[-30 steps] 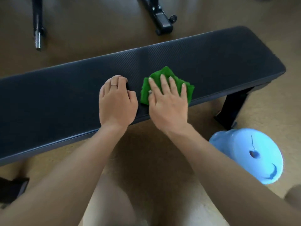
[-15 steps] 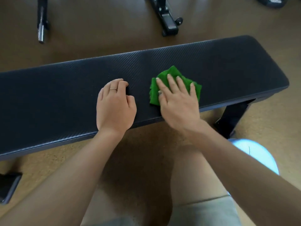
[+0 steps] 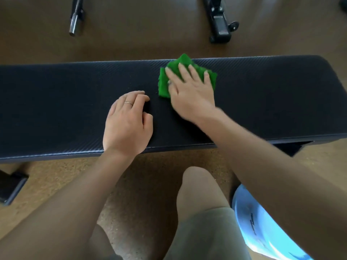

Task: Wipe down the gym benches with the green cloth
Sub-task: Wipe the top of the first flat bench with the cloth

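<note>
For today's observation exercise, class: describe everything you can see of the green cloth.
The green cloth is bright green, nubby-looking fabric, crumpled into a loose bunch with uneven edges. It lies flat on the dark textured pad of the bench, close to the pad's far edge. The right hand presses on it with spread, straight fingers, covering its middle. The left hand rests on the pad beside it, not touching it.
</note>
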A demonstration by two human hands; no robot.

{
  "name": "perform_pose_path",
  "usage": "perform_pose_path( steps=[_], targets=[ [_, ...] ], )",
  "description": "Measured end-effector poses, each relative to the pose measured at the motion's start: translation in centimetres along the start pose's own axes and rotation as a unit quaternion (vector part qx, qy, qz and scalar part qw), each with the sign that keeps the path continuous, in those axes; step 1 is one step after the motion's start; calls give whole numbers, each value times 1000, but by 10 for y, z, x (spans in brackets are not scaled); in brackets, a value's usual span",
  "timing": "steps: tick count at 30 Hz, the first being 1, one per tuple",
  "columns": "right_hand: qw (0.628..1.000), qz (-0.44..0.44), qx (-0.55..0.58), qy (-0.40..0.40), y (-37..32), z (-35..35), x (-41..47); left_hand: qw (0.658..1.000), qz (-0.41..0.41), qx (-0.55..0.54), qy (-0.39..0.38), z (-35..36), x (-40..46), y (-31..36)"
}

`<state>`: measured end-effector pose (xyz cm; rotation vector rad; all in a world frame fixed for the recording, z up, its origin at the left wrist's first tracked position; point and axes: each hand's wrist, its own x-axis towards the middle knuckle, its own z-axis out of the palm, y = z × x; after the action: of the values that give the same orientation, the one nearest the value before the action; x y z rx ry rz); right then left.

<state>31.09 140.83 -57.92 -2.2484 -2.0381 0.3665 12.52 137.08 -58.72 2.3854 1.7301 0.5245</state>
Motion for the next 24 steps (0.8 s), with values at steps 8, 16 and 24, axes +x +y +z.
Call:
perform_pose_path(
  steps=[8,16,24],
  targets=[
    [997,-74,1,10,-8,6,-6,1000,-4,5,-6,-1,4,0],
    [998,-27,29,47,-45,17,2,1000,-11,16,-10,-1,0,2],
    [998,-64,-4,4,-26,1,53,1000,-18,0,-6,-1,3,-1]
  ],
)
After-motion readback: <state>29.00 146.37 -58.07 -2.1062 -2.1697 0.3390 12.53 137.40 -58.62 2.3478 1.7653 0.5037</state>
